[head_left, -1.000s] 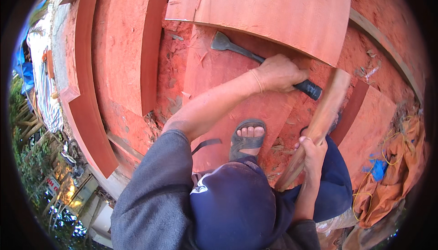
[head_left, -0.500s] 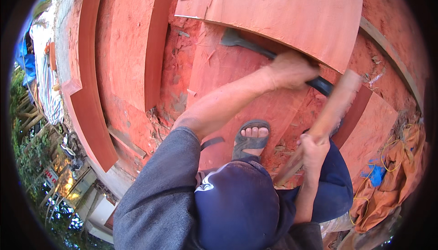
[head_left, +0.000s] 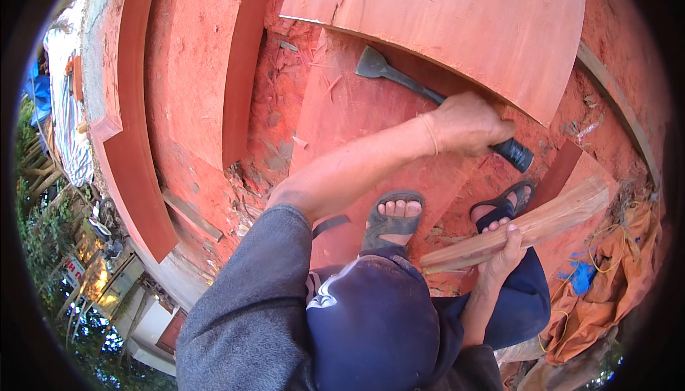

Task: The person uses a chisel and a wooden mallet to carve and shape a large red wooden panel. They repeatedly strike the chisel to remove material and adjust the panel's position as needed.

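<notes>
My left hand [head_left: 471, 125] is closed round a long chisel [head_left: 399, 75] with a broad grey blade and a black-wrapped handle end. The blade points left and sits just short of the near edge of a large reddish wood slab [head_left: 457, 23]. Under the tool spreads another flat reddish wood surface [head_left: 357, 127]. My right hand [head_left: 502, 252] grips a thick pale-brown wooden club [head_left: 564, 212], held slanting up to the right. The club is apart from the chisel's handle end. My fingers hide part of the chisel's shaft.
At the left stand long curved reddish beams [head_left: 132, 141] and a thick slab [head_left: 196, 63]. My sandalled feet [head_left: 396, 216] are close below the chisel. An orange tarp [head_left: 617, 270] with a blue scrap [head_left: 580, 277] lies at right. Reddish dust and wood chips cover the ground.
The wooden club has swung away from the chisel's handle end, down and to the right. The chisel and my left hand have shifted slightly right and nearer.
</notes>
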`<state>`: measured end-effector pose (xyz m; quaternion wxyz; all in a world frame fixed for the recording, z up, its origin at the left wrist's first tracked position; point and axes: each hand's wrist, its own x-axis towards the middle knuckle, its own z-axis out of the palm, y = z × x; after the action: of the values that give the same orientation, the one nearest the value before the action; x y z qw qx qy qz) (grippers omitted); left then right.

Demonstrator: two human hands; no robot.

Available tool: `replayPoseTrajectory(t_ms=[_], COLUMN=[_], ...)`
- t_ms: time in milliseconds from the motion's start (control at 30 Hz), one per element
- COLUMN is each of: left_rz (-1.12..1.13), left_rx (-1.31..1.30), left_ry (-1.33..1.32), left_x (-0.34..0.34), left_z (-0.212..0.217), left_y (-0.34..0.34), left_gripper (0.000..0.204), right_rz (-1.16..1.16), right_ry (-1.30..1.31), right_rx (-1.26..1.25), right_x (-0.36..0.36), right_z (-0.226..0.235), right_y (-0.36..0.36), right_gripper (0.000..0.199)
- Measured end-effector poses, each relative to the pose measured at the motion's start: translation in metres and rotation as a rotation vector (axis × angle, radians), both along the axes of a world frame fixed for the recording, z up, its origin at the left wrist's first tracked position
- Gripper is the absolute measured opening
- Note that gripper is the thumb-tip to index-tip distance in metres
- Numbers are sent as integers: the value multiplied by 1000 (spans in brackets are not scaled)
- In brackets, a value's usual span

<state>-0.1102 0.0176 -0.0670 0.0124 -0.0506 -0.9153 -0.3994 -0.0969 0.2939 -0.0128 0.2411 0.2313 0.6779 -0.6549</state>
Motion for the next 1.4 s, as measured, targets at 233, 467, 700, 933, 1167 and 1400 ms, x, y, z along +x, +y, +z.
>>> replayPoseTrajectory(t_ms=[233, 467, 700, 933, 1167, 1400], left_rz=[-8, 30, -16, -32, -56, 27], left_rx=[11, -49, -122, -203, -70, -17], left_ry=[-46, -21, -94, -147, 11, -66], left_x=[-5, -6, -3, 6, 3, -20], left_z=[0, -11, -11, -8, -2, -7], left_y=[-6, -4, -3, -24, 12, 26], left_gripper=[16, 16, 19, 19, 14, 16], right_rz=[458, 402, 225, 351, 139, 83], right_ry=[-18, -46, -161, -157, -65, -73], right_rx=[190, 155, 74, 168, 79, 65], right_x=[17, 7, 5, 1, -14, -18], right_z=[-9, 0, -2, 0, 8, 7], right_y=[-14, -11, -7, -8, 6, 19], right_gripper=[24, 28, 26, 26, 24, 27])
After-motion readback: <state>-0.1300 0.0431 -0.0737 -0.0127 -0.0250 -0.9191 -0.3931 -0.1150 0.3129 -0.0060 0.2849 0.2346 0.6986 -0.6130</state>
